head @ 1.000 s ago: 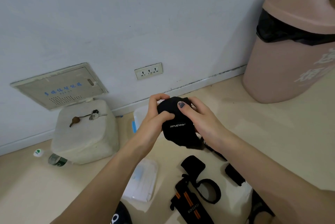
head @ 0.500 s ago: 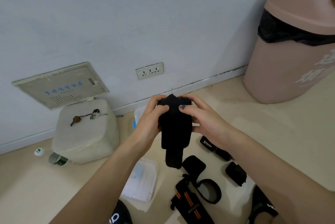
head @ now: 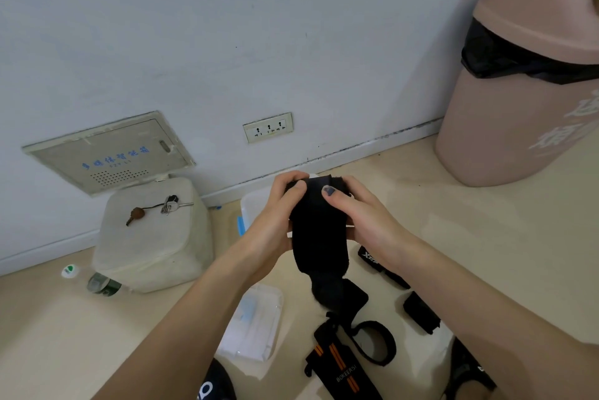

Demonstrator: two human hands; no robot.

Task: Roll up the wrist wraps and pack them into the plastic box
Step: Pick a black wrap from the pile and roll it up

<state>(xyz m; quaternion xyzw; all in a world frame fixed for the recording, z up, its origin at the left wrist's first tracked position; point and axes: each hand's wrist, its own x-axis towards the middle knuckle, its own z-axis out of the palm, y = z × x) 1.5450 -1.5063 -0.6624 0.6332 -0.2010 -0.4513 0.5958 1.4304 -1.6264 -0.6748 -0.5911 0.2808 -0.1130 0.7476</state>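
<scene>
A black wrist wrap (head: 319, 237) hangs from both my hands in the middle of the view. My left hand (head: 275, 221) and my right hand (head: 359, 218) pinch its upper end, thumbs on top. Its loose end dangles down to the floor. The clear plastic box (head: 256, 205) stands behind my hands, mostly hidden. Its lid (head: 256, 325) lies flat below my left forearm. On the floor lie a black wrap with orange stripes (head: 343, 367), a black loop strap (head: 372, 344) and two small black rolled wraps (head: 421, 312).
A white foam block (head: 152, 237) with keys (head: 162, 206) on top sits at the left by the wall. A bottle (head: 94, 281) lies beside it. A large pink bin (head: 525, 75) stands at the right. A wall socket (head: 268, 127) is above the box.
The wrap was bunched in a ball between my hands; it has unrolled and now hangs down long, with both hands holding its top end.
</scene>
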